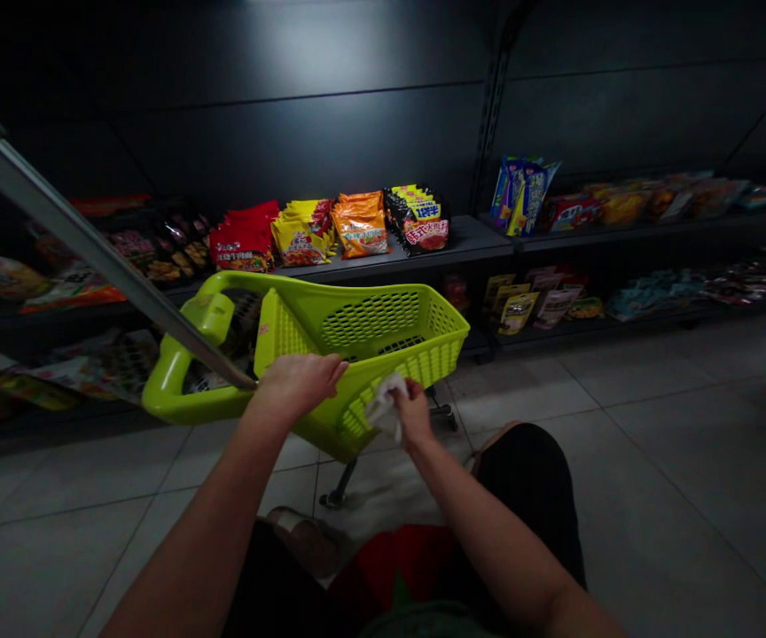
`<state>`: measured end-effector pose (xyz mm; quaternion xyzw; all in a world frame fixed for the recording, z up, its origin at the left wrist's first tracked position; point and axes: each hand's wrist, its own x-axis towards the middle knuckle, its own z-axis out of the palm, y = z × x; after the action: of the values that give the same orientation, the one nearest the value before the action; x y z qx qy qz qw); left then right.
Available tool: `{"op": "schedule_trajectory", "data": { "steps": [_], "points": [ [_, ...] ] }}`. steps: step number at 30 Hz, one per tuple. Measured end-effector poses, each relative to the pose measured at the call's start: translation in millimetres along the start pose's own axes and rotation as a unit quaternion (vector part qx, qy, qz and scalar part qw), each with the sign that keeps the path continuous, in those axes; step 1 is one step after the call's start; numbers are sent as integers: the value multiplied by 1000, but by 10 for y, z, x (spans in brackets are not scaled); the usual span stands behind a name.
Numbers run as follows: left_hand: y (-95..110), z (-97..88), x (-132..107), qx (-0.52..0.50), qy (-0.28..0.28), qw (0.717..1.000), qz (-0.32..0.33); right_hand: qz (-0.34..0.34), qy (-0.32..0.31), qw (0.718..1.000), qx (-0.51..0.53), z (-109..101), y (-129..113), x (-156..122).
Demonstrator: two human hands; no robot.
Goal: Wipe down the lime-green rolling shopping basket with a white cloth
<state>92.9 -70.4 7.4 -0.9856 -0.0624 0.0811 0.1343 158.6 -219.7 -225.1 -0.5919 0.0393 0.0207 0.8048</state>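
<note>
A lime-green plastic shopping cart (389, 354) stands in front of me, its basket pointing right and its looped handle (163, 390) at the left. My left hand (300, 383) is closed over the near rim of the basket, beside the handle end. In my right hand (415, 415) is a crumpled white cloth (386, 403), pinched in the fingers and held against the outer lattice of the basket's near side. Inside, the visible part of the basket shows only its slotted walls and floor.
A grey metal bar (110, 257) slants from the upper left down toward my left wrist. Behind the cart, dark shelves (469, 239) carry instant noodle packets (363, 226) and snack bags (522, 195). Lower shelves hold pouches (516, 310). Pale floor tiles (676, 461) lie around my bent knees.
</note>
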Motion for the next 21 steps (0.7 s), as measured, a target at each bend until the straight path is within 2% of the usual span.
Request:
{"op": "schedule_trajectory", "data": {
  "steps": [1, 3, 4, 6, 8, 10, 12, 13, 14, 16, 18, 21],
  "points": [
    [2, -5, -10, -2, -2, 1000, 0, -23, 92, 995, 2, -153, -124, 250],
    [9, -13, -23, -8, -1, 1000, 2, -66, 224, 972, 7, -408, -355, 707],
    [13, -16, -25, -11, 1, 1000, 4, -82, 268, 960, 9, -478, -430, 851],
    [21, -16, -20, -18, 4, 1000, 4, -98, 291, 952, 12, -459, -441, 872],
    [25, -10, -6, -22, 7, 1000, 4, -91, 222, 971, 6, -249, -260, 536],
    [23, 0, 7, -21, 10, 1000, 2, -63, 76, 995, -5, 53, 30, 0],
    [13, 8, 7, -16, 13, 1000, 0, -33, -82, 996, -5, 298, 278, -474],
    [7, 11, 1, -14, 15, 1000, 0, -23, -119, 993, -5, 353, 344, -609],
    [1, 14, -8, -11, 16, 1000, 1, -18, -131, 991, -2, 350, 359, -649],
    [-10, 16, -35, -10, 15, 1000, 2, -24, -66, 998, 7, 171, 239, -436],
    [-15, 14, -61, -19, 14, 1000, 1, -52, 65, 996, 22, -158, -15, 65],
    [-14, 6, -77, -39, 7, 999, 2, -108, 182, 977, 38, -598, -381, 810]
  ]
}}
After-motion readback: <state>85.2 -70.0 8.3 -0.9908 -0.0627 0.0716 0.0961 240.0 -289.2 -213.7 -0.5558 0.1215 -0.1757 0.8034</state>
